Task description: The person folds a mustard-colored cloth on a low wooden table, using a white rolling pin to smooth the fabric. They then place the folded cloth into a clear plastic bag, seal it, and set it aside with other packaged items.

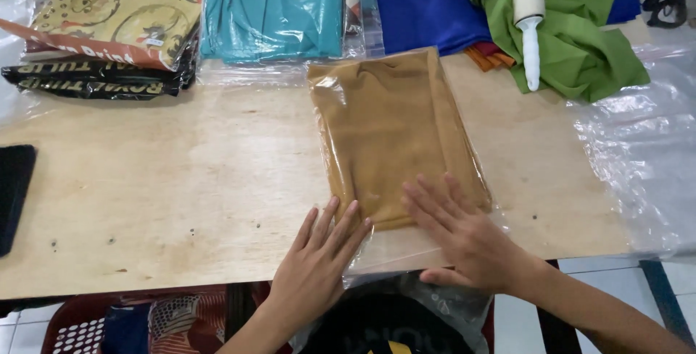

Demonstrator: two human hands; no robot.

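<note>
Folded mustard-brown cloth in a clear plastic bag (395, 133) lies flat on the plywood bench (167, 194), near edge close to the bench front. Left hand (315, 263) flat, fingers spread, pressing the bag's loose near flap; right hand (464, 234) flat on the cloth's near right corner. Neither grip closed on anything. Judgement: light, soft, floppy; the film looks slippery, so hold through the film at the folded edges. Teal bagged cloth (272, 10) and green cloth (580, 42) sit behind.

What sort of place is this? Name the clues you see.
Probably a fabric packing workshop: both hands flatten a bagged mustard cloth on a plywood table, with more bagged fabrics and loose plastic bags around.
</note>
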